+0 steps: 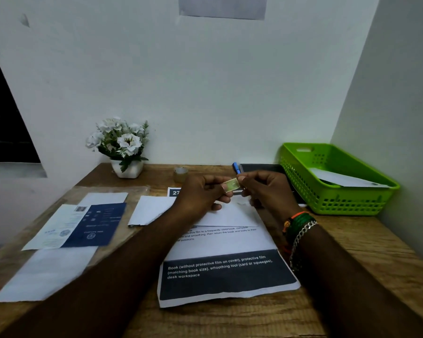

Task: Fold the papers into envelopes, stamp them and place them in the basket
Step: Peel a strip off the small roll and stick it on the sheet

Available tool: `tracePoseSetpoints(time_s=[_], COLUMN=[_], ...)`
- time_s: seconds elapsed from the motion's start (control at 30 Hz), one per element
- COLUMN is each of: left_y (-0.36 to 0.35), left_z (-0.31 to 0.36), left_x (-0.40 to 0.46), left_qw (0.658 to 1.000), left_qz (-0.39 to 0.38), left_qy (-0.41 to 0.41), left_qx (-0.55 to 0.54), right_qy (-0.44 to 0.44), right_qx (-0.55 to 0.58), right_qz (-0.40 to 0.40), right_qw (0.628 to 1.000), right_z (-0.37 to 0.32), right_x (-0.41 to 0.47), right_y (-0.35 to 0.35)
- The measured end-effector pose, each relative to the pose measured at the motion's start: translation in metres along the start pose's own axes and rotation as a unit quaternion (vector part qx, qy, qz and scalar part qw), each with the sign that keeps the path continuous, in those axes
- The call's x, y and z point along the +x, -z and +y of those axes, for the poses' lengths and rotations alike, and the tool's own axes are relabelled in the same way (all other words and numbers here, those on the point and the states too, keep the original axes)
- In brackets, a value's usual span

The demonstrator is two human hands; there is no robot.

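Both my hands are raised over the middle of the desk and pinch a small yellow-green stamp [231,185] between them. My left hand [202,195] grips its left end and my right hand [266,190] its right end. Below them lies a folded white envelope [230,215] on a printed instruction sheet [227,276]. A green plastic basket [337,181] stands at the right against the wall, with one white envelope [344,180] inside it.
At the left lie a blue and white booklet [83,225] and white sheets [47,274]. A white flower pot [126,147], a tape roll [180,174], a blue pen [237,167] and a dark notebook [261,168] stand along the back wall.
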State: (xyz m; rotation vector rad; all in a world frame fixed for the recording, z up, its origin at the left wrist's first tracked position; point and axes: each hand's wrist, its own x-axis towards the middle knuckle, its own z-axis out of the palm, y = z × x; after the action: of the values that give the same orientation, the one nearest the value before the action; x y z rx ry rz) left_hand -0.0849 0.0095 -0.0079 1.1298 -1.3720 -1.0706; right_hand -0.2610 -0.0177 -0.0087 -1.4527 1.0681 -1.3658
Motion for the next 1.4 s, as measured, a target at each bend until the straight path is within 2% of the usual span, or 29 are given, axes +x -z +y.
tracePoseSetpoints(time_s=[0.13, 0.2, 0.23, 0.3, 0.4, 0.5, 0.83, 1.03, 1.17, 1.3, 1.4], left_y=[0.002, 0.005, 0.007, 0.016, 0.026, 0.026, 0.022, 0.02, 0.017, 0.009, 0.005], left_z=[0.0, -0.004, -0.006, -0.011, -0.014, -0.013, -0.007, -0.002, -0.002, -0.02, -0.031], left_x=[0.002, 0.007, 0.01, 0.014, 0.008, 0.004, 0.003, 0.002, 0.001, 0.008, 0.015], left_qw=[0.999, 0.994, 0.983, 0.937, 0.878, 0.862, 0.851, 0.812, 0.823, 0.884, 0.905], left_qz=[-0.005, 0.011, 0.026, 0.026, -0.06, -0.114, -0.079, -0.113, -0.107, -0.037, -0.012], left_qy=[-0.028, -0.058, -0.09, -0.138, -0.071, -0.033, -0.061, -0.041, -0.051, -0.103, -0.12], left_qx=[0.039, 0.093, 0.158, 0.321, 0.469, 0.492, 0.515, 0.571, 0.555, 0.454, 0.409], right_qy=[-0.006, -0.015, -0.021, -0.03, -0.055, -0.089, -0.157, -0.164, -0.143, -0.141, -0.15], right_qx=[0.005, 0.017, 0.021, 0.018, 0.014, 0.013, -0.025, -0.06, -0.119, -0.153, -0.165], right_qz=[-0.012, 0.001, 0.009, 0.025, 0.044, 0.072, 0.081, 0.084, 0.081, 0.073, 0.08], right_qw=[1.0, 1.0, 1.0, 0.999, 0.997, 0.993, 0.984, 0.981, 0.979, 0.975, 0.972], right_z=[0.0, 0.0, 0.001, 0.005, 0.009, 0.009, 0.01, 0.005, 0.006, 0.008, 0.011], right_x=[-0.001, 0.001, 0.002, 0.006, 0.009, 0.008, 0.008, 0.004, 0.002, 0.0, -0.003], right_y=[-0.001, 0.0, 0.001, 0.003, 0.006, 0.01, 0.011, 0.011, 0.012, 0.008, 0.001])
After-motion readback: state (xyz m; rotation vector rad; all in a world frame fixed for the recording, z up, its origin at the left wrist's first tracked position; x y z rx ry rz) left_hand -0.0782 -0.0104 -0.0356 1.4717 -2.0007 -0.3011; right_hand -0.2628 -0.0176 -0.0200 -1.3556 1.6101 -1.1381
